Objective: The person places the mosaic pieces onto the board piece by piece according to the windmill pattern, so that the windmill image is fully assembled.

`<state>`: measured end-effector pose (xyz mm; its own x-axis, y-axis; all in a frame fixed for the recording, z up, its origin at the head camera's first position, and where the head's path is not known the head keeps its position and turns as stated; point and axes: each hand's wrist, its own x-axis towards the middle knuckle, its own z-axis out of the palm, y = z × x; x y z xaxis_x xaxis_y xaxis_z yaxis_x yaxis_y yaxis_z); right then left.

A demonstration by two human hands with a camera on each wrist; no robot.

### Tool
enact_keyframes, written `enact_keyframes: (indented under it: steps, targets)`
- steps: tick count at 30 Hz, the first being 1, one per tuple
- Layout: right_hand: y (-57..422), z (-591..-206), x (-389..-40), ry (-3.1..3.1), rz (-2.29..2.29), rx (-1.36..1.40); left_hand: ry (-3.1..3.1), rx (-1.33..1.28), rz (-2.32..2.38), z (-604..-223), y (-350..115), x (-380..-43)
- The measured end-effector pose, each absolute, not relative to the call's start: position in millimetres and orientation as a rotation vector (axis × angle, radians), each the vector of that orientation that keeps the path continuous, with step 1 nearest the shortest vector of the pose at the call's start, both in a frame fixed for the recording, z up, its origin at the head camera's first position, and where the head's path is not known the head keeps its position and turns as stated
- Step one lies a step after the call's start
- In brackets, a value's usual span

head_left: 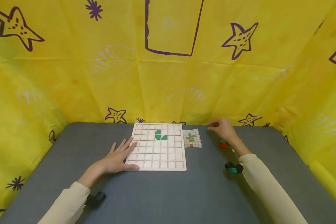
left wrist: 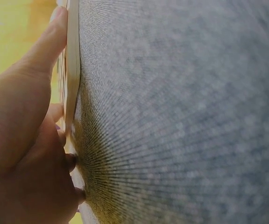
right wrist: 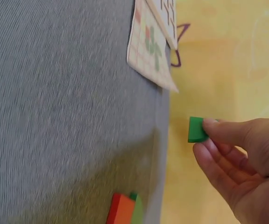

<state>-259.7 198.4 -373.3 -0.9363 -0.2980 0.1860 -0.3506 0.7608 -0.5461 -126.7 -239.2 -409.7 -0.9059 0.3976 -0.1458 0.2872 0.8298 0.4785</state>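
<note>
A white gridded board (head_left: 156, 155) lies on the grey table, with green quarter-round pieces (head_left: 158, 135) in its upper cells. My left hand (head_left: 116, 158) rests on the board's left edge with fingers spread; in the left wrist view the thumb lies along the board's rim (left wrist: 73, 60). To the right of the board, my right hand (head_left: 222, 128) is raised and pinches a small green block (right wrist: 197, 129) between thumb and fingertips. A paper pattern card (head_left: 196, 141) with a green, yellow and red figure lies against the board's right side.
Below the right hand sit a red block (head_left: 223, 145) and a green block (right wrist: 137, 212), with a bit of yellow (head_left: 233, 150) by the forearm. A yellow patterned cloth (head_left: 168, 77) hangs behind the grey table (head_left: 162, 199) and along its sides.
</note>
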Motion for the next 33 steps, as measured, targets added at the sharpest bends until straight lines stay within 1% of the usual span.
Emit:
enact_keyframes:
  steps: [8, 17, 25, 29, 33]
  targets:
    - [180, -365, -256, -2.875, 0.965, 0.567, 2.764, 0.526, 0.680, -409, -237, -127]
    - [146, -363, -253, -2.857, 1.064, 0.696, 2.790, 0.552, 0.682, -411, -239, -126]
    - [122, -362, -252, -2.906, 1.121, 0.701, 2.780, 0.542, 0.693, -409, -237, -127]
    - [109, -366, -250, -2.909, 1.156, 0.689, 2.783, 0.534, 0.689, -409, -237, -127]
    - [95, -379, -245, -2.896, 1.199, 0.712, 2.779, 0.534, 0.688, -409, -238, -126]
